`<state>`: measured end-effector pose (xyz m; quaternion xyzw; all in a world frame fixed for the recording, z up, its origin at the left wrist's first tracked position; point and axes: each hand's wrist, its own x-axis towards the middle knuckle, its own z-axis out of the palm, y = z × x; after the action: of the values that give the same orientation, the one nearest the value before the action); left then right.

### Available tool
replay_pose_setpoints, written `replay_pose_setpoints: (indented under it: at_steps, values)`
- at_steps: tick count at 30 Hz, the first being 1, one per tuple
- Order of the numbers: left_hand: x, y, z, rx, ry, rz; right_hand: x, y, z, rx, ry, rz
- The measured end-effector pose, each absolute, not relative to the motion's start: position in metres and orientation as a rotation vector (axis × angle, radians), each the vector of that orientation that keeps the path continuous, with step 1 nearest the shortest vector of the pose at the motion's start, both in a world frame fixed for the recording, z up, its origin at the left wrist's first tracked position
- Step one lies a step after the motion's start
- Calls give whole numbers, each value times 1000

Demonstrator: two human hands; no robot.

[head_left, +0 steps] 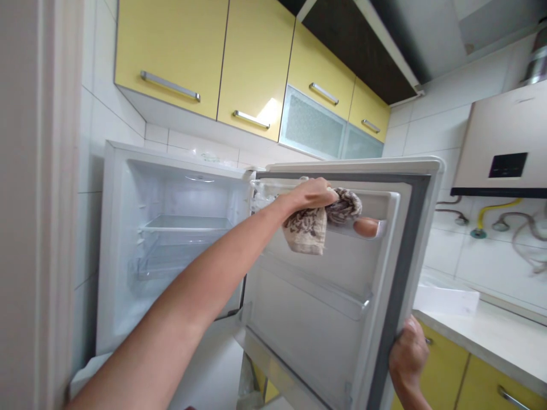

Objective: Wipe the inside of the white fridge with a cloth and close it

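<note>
My left hand (pixel 315 193) is closed around a patterned beige and brown cloth (pixel 307 230), one end hanging down and another bunched by the knuckles. It is at the top shelf on the inside of the open fridge door (pixel 316 319). Close to the cloth, an egg (pixel 366 226) lies at the right end of that shelf. My right hand (pixel 409 350) grips the outer edge of the door, low on the right side. The fridge compartment (pixel 183 193) stands open on the left, with clear shelves inside.
Yellow wall cabinets (pixel 256 68) hang above the fridge. A water heater (pixel 504 142) with pipes below is on the right wall. Under it runs a countertop (pixel 508 330) bearing a white box (pixel 448 299). A door frame (pixel 55 205) borders the left side.
</note>
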<state>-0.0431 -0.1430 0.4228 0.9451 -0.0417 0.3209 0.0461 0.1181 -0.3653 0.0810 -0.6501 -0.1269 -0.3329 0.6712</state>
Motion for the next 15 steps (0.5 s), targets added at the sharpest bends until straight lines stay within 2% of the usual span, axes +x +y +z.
replay_pose_setpoints:
  at_steps: [4, 10, 13, 15]
  values:
    - [-18, -160, 418, 2786, -17, 1089, 125, -366, 82, -1483, -289, -779]
    - [-14, -157, 405, 2408, 230, 1528, 123, -366, 86, -1477, -312, -785]
    - [-17, -153, 399, 2340, 79, 1770, 120, -366, 87, -1462, -320, -766]
    - [-15, -156, 398, 2408, -102, 1787, 119, -366, 87, -1465, -324, -760]
